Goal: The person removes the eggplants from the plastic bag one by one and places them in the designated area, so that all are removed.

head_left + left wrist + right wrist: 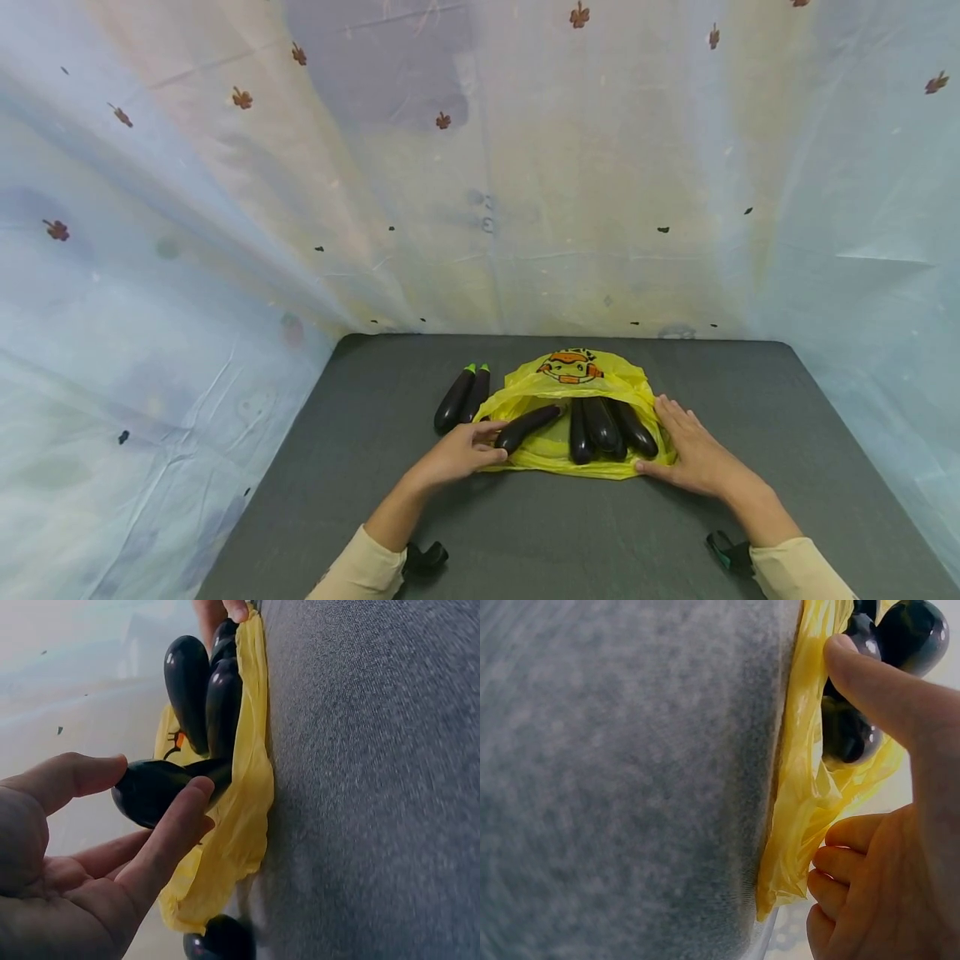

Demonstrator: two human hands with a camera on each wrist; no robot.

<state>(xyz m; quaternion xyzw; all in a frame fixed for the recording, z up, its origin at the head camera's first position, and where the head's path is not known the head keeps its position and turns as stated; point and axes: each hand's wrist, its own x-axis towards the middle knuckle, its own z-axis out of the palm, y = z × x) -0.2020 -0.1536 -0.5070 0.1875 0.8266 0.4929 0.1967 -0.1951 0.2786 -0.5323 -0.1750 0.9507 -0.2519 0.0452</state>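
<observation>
1. Step in hand: judged to be the handling of one dark eggplant (pixel 527 427) at the mouth of the yellow bag (pixel 577 392); the stills alone do not settle whether it is passing in or out.
2. Left hand (pixel 453 454): partly closed, thumb and fingers pinching that eggplant by its rounded end. The stem end points into the bag.
3. Right hand (pixel 693 454): spread, fingers extended along the bag's right side, thumb at the front edge of the opening. No eggplant is in its grasp.
4. Contents: several eggplants (pixel 602 425) lie bunched in the bag's right part. A pair of eggplants (pixel 453 402) with green tips lies outside, just left of the bag.
5. Next move, in judgement: calls for the right hand to keep the mouth spread while the left guides the eggplant without snagging the thin film.
6. Surface: dark grey table (pixel 570 533), rounded at its far corners, finely textured in the wrist views.
7. Room: pale, creased sheeting (pixel 525 183) with brown leaf motifs hangs behind and at both sides.
</observation>
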